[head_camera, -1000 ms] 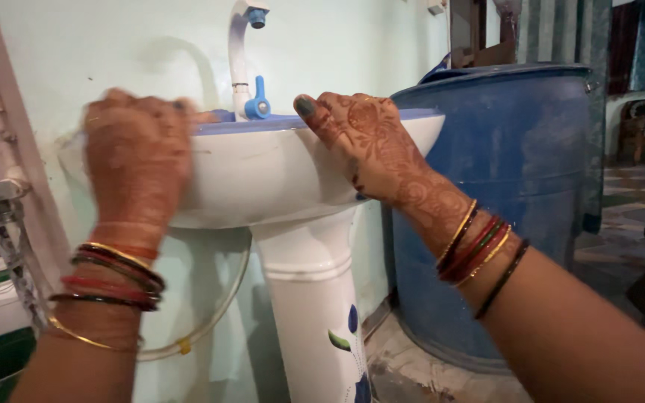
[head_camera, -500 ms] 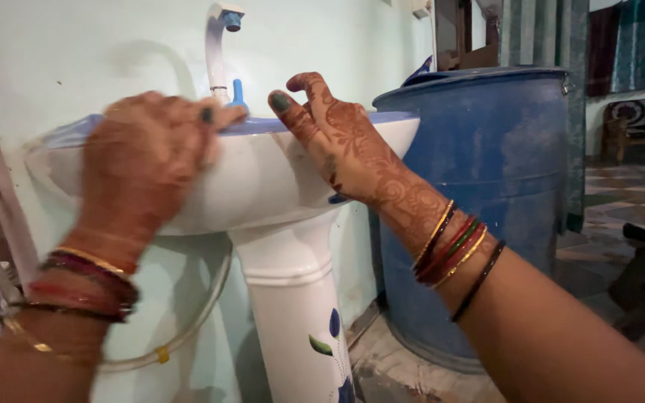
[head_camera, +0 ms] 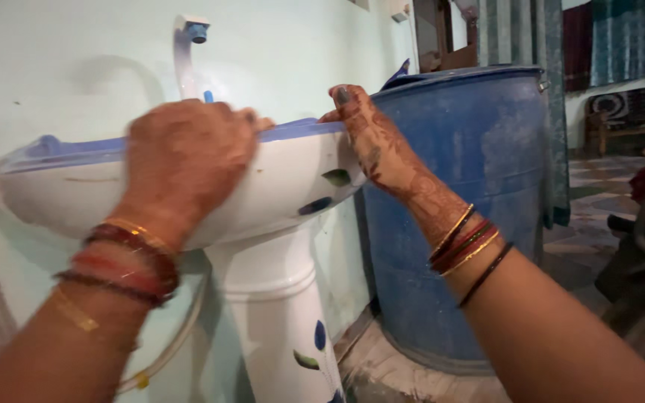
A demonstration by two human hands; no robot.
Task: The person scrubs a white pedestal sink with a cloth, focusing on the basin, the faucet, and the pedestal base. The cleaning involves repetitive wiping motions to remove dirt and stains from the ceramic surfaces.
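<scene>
right hand (head_camera: 371,145) slid to basin (head_camera: 278,186) corner, fingers gripping | left hand (head_camera: 188,160) curled over rim

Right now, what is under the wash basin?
Under the wash basin stands its white pedestal with leaf prints, and a pale hose loops beside it. The left hand and forearm hide the basin's left underside.

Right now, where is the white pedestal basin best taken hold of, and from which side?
Probably by its blue-edged rim, from the front and sides. The basin juts from the wall with a lip fingers can hook over; the left hand grips its front, the right hand its side beside the blue drum.
</scene>
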